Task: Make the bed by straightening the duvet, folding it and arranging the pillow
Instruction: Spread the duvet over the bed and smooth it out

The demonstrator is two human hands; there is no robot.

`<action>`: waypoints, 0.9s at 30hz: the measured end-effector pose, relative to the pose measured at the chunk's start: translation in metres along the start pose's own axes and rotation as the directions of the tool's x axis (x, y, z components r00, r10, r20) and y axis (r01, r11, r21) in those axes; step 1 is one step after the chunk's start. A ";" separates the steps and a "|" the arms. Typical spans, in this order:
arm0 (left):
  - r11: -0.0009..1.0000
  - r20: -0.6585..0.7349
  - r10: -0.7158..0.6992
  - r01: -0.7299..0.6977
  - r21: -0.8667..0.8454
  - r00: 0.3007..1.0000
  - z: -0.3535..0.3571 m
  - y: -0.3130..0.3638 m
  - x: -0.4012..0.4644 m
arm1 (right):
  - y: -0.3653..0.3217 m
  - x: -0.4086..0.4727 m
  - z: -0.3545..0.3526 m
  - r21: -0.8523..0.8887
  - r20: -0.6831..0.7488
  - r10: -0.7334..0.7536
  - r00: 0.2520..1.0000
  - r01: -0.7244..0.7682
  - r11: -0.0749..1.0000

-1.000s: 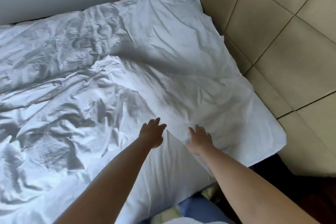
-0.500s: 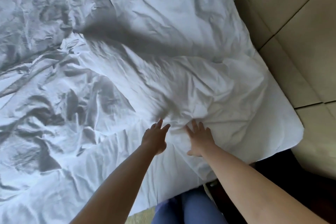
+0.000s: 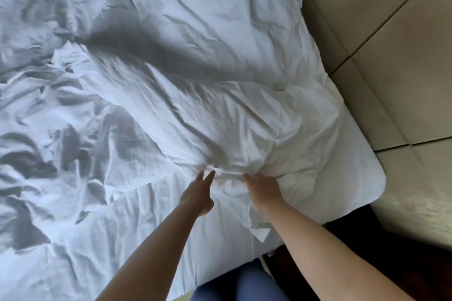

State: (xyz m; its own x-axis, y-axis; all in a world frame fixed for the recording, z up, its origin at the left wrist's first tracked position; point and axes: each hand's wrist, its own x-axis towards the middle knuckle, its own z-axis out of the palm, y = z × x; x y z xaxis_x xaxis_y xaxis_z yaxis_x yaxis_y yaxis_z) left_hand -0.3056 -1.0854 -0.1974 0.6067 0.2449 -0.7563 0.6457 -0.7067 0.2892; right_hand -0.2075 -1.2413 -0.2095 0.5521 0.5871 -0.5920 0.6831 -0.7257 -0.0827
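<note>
Head view showed the duvet (image 3: 102,110) lying crumpled across the bed beside the headboard (image 3: 391,44), unfolded. The left hand (image 3: 197,197) reached with straight fingers (image 3: 209,176) touching bunched white fabric; the right hand (image 3: 263,190) gripped it. Straightening looked barely begun; folding and the pillow (image 3: 220,32) remained.

No legible text, label, brand, number or sign appears on any visible surface, neither on the white duvet (image 3: 195,80) nor on the beige padded headboard (image 3: 391,44) beside it.
</note>
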 end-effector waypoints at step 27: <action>0.963 -0.541 -0.052 -0.101 -0.249 0.839 -0.198 0.169 -0.035 | 0.079 -0.046 -0.274 0.357 -0.279 0.516 0.810 -0.411 0.838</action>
State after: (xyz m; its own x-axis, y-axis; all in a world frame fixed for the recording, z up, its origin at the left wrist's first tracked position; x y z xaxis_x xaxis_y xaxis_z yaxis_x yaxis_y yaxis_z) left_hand -0.1254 -1.0820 -0.0057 0.7266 0.6016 -0.3319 0.6761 -0.5402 0.5010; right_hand -0.0482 -1.2271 0.0307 0.9332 0.2009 -0.2981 0.1748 -0.9782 -0.1121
